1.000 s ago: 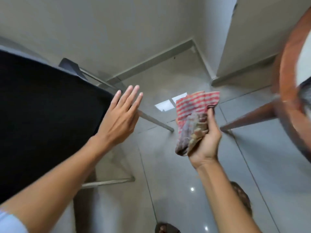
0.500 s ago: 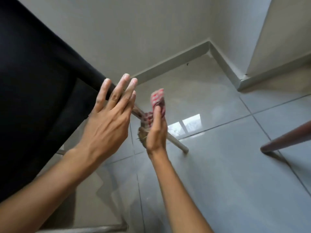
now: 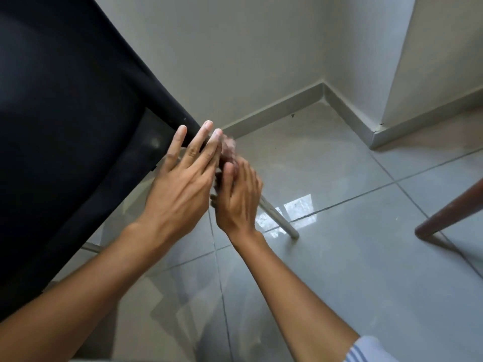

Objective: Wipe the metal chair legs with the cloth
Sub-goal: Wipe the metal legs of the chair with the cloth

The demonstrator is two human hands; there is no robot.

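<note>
A black chair [image 3: 65, 126] fills the left of the view. One grey metal leg [image 3: 278, 218] slants down from under its seat corner to the tiled floor. My right hand [image 3: 239, 197] is shut on the red checked cloth [image 3: 228, 147], wrapped around the upper part of that leg; only a blurred bit of cloth shows above the fingers. My left hand [image 3: 183, 181] hovers flat beside it, fingers spread and straight, their tips at the seat's corner, holding nothing. A second metal leg [image 3: 91, 248] shows faintly under the seat at lower left.
Glossy grey floor tiles [image 3: 339, 270] reflect a window. A grey skirting [image 3: 274, 108] runs along the white wall to a corner at upper right. A brown wooden furniture leg [image 3: 449, 215] stands on the floor at the right edge.
My right hand went from holding the cloth in the air to closing it around the chair leg, then slid up towards the seat. My left hand stayed by the seat corner. The view moved closer.
</note>
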